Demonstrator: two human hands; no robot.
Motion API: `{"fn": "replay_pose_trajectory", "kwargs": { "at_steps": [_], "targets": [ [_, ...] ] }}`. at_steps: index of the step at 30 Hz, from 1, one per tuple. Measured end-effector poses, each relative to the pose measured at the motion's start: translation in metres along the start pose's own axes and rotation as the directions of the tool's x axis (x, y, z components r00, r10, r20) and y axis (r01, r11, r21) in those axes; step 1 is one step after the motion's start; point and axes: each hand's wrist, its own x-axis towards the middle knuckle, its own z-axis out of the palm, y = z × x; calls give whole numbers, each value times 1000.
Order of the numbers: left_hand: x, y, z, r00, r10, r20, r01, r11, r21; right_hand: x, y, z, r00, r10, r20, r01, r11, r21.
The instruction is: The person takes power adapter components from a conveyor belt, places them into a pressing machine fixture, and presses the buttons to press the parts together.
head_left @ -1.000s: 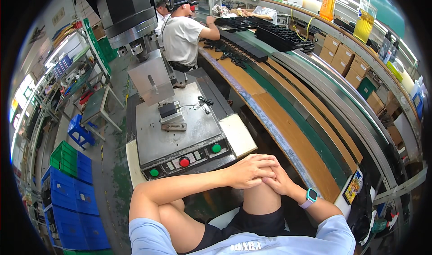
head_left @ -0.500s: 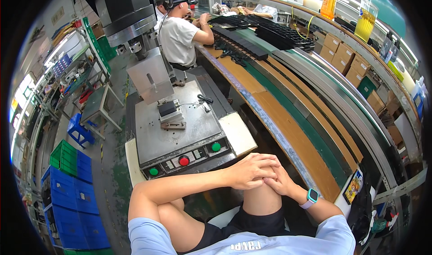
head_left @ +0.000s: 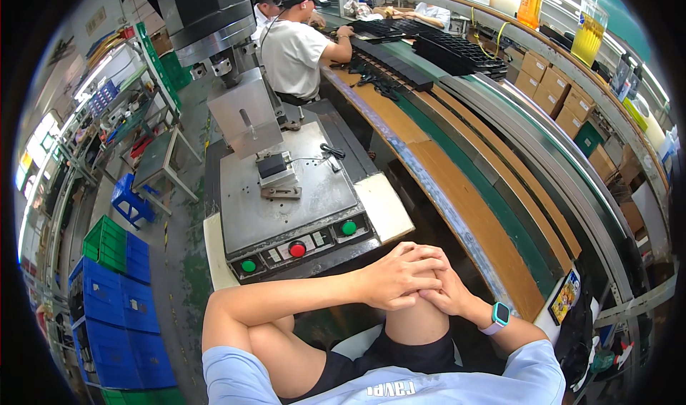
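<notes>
My left hand [head_left: 402, 276] and my right hand [head_left: 450, 290] are clasped together over my raised knee [head_left: 416, 326], fingers overlapping, with no tool or part visible in them. The right wrist wears a watch [head_left: 498, 315]. In front of me stands a press-like machine with a metal head plate [head_left: 245, 115] above its flat bed [head_left: 286, 212]. A small metal fixture [head_left: 279, 178] sits on that bed, carrying a black block [head_left: 271, 165]. A thin black cable [head_left: 331, 150] lies beside it. My hands are apart from the machine.
The machine's front has a red button [head_left: 296, 248] between two green buttons [head_left: 249, 265]. A long bench [head_left: 457, 212] curves along the right, with black trays [head_left: 457, 47] farther back. A co-worker [head_left: 293, 55] works there. Blue bins [head_left: 121, 319] stand at left; a phone-like screen [head_left: 564, 295] lies right.
The whole view has shifted slightly, so the machine and bench appear a little lower and farther right. My hands stay clasped on the knee.
</notes>
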Motion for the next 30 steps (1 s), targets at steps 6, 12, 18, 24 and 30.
{"fn": "replay_pose_trajectory", "kwargs": {
  "at_steps": [6,12,18,24,30],
  "targets": [
    [-13,-23,10,999,27,38,-27,1000,6,3,7,3,998,23,51,-22,999,-32],
    [-13,-29,11,998,22,63,-20,999,-28,3,9,3,994,52,93,-51,999,-9],
    [-14,-32,13,995,-14,98,17,999,-30,3,15,4,993,61,100,-58,998,-35],
    [-11,-30,14,994,-45,103,49,998,-40,4,18,3,994,42,101,-38,998,-49],
    [-10,-27,13,991,-83,106,91,993,-78,3,21,4,994,17,112,-9,998,-67]
  ]
}}
